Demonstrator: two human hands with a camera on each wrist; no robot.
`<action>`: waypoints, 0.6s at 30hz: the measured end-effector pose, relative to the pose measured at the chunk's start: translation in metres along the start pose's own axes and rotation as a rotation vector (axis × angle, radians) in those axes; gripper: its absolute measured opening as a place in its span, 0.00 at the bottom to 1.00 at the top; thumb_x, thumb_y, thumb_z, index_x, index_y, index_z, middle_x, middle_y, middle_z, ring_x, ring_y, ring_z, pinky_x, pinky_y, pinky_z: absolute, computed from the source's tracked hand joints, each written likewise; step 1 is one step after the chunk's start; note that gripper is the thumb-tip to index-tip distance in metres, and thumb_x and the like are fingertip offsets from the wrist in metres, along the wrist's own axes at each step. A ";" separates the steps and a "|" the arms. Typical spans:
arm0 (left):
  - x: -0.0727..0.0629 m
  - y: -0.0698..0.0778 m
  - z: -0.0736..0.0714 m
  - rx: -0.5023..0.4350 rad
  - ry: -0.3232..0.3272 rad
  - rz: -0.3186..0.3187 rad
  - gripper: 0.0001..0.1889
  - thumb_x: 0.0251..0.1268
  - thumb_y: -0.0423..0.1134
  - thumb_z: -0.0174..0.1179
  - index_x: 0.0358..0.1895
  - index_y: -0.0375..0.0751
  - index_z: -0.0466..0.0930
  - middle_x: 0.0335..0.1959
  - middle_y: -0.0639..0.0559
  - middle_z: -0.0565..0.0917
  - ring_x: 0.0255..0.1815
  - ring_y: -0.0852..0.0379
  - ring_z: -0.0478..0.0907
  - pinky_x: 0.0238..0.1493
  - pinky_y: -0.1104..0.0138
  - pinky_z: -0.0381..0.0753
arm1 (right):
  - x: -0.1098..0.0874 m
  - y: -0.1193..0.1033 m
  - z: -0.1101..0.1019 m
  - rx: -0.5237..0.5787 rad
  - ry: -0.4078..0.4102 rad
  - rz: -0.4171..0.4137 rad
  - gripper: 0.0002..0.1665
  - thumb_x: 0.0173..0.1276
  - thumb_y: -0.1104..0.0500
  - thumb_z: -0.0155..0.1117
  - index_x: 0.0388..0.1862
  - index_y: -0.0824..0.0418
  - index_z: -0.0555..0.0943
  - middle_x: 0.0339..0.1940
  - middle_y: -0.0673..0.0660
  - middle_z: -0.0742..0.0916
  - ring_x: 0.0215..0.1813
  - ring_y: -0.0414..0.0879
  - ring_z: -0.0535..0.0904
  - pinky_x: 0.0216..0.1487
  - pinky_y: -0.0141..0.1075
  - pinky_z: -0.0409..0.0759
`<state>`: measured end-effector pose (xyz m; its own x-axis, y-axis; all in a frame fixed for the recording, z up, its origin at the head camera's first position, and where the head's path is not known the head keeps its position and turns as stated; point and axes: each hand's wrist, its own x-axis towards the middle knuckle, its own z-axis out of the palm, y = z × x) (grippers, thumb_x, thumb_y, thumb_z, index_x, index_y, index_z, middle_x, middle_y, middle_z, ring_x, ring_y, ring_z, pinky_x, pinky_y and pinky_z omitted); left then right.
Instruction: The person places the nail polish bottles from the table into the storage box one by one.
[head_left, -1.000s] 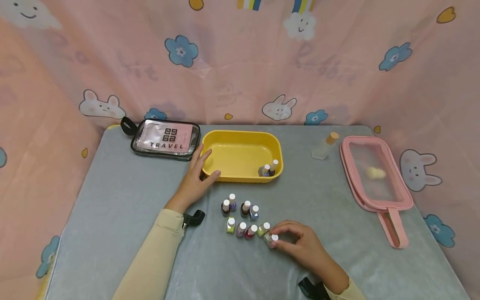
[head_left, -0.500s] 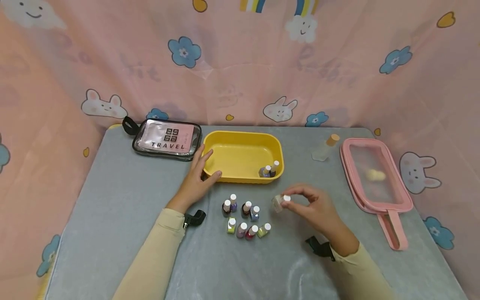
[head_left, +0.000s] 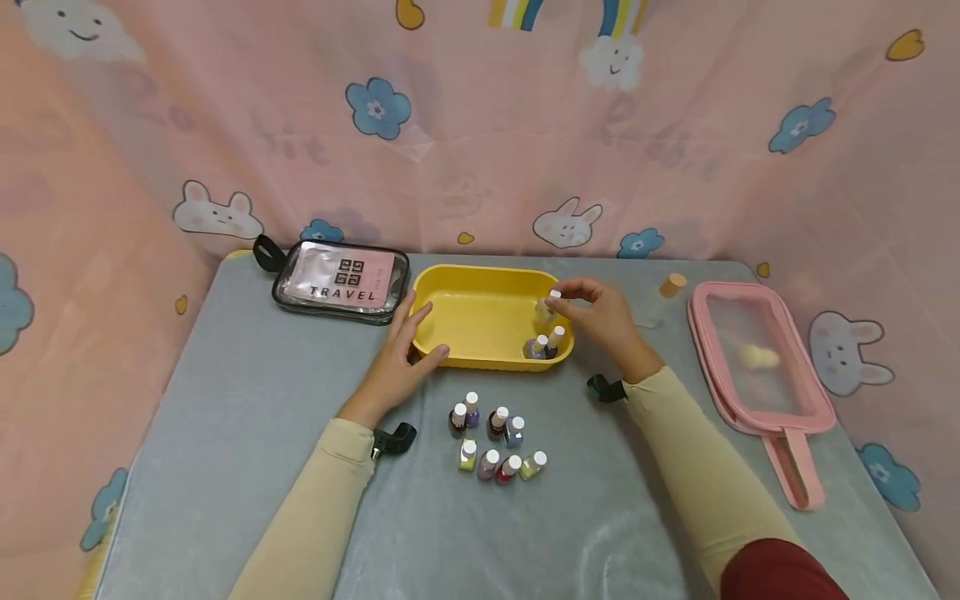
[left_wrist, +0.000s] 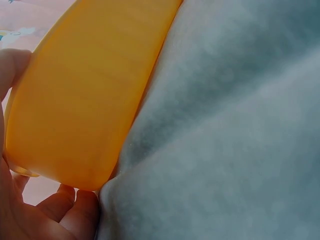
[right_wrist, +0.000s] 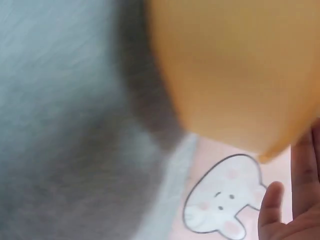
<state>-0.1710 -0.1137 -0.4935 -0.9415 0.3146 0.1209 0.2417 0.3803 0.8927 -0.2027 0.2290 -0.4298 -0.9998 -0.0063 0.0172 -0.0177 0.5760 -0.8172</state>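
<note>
My right hand pinches a clear nail polish bottle by its white cap, over the right end of the yellow tray. Two nail polish bottles stand in the tray's front right corner. At the tray's left end, my left hand holds the front corner, its thumb at the front rim and fingers round the end. The left wrist view has these fingers against the wall. In front of the tray, several nail polish bottles with white caps stand grouped on the grey cloth. The right wrist view hides the pinched bottle.
A black-edged clear travel pouch lies just left of the tray. Behind my right hand is a clear bottle with a wooden-coloured cap. A pink zip case with a strap lies at the right edge.
My right hand has lifted the clear nail polish bottle from the front group and carried it away from me to the tray's right end. My left hand has stayed at the tray.
</note>
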 end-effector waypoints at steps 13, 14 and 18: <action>0.000 0.001 -0.001 -0.004 0.008 -0.013 0.40 0.76 0.52 0.64 0.86 0.50 0.58 0.88 0.63 0.37 0.87 0.47 0.41 0.82 0.44 0.53 | 0.008 -0.003 0.011 -0.347 -0.128 -0.117 0.16 0.72 0.57 0.76 0.53 0.63 0.88 0.51 0.60 0.87 0.53 0.57 0.80 0.65 0.53 0.79; 0.000 0.001 0.000 -0.005 0.007 -0.013 0.40 0.76 0.52 0.64 0.86 0.49 0.58 0.88 0.62 0.37 0.87 0.47 0.41 0.82 0.44 0.52 | 0.008 -0.002 0.011 -0.349 -0.130 -0.107 0.16 0.72 0.57 0.76 0.54 0.63 0.88 0.51 0.60 0.87 0.53 0.58 0.79 0.65 0.53 0.79; 0.000 0.001 0.001 -0.008 0.004 -0.014 0.40 0.76 0.52 0.64 0.85 0.49 0.58 0.88 0.63 0.37 0.87 0.47 0.41 0.82 0.44 0.52 | 0.007 0.001 0.011 -0.329 -0.118 -0.101 0.17 0.71 0.56 0.76 0.55 0.64 0.87 0.52 0.60 0.87 0.53 0.57 0.79 0.65 0.53 0.79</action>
<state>-0.1707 -0.1125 -0.4933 -0.9458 0.3055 0.1101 0.2265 0.3778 0.8978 -0.2095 0.2201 -0.4366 -0.9871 -0.1603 0.0060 -0.1334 0.7996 -0.5856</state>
